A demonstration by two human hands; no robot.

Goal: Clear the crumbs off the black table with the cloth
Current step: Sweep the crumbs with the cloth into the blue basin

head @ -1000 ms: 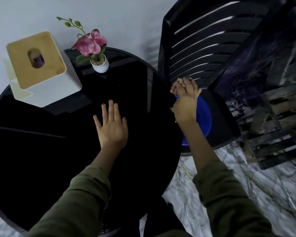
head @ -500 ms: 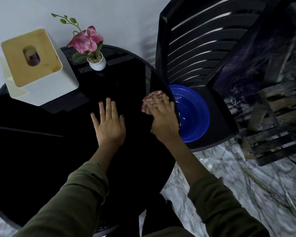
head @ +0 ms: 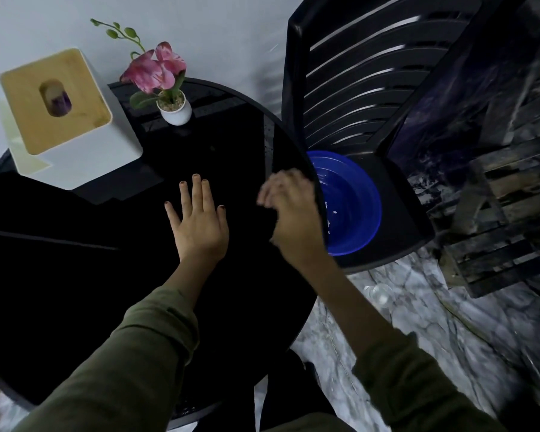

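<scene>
The round black table [head: 75,275] fills the left and middle of the head view. My left hand [head: 200,226] lies flat on it near the centre, fingers apart, holding nothing. My right hand [head: 296,226] is blurred by motion at the table's right edge, beside the blue bowl. A pinkish cloth [head: 273,185] shows only as a pale smear under its fingertips. The blue bowl [head: 356,198] sits on a black chair seat just past the table rim, with a few white crumbs inside. I see no crumbs on the dark tabletop.
A white tissue box [head: 63,120] with a wooden lid stands at the table's back left. A small white pot of pink flowers [head: 173,110] stands at the back. The black slatted chair [head: 356,73] is close on the right, over the marble floor [head: 418,307].
My right hand came from over the blue bowl back onto the table with the cloth and now sweeps near the right edge. My left hand stayed flat in place.
</scene>
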